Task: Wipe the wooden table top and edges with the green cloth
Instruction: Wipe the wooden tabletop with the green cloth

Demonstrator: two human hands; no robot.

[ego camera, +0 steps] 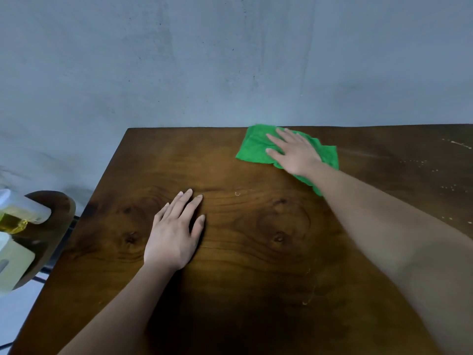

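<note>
The right hand lies flat on the green cloth, with its fingers straight and a little spread, and it presses the cloth onto the wooden table near the far edge, close to the grey wall. The left hand rests palm down on the bare wood nearer to the person, fingers straight and close together, holding nothing. To the right of the cloth there are small pale spots on the table, and at the left, beside the table, a round wooden stool carries pale plastic bottles.
</note>
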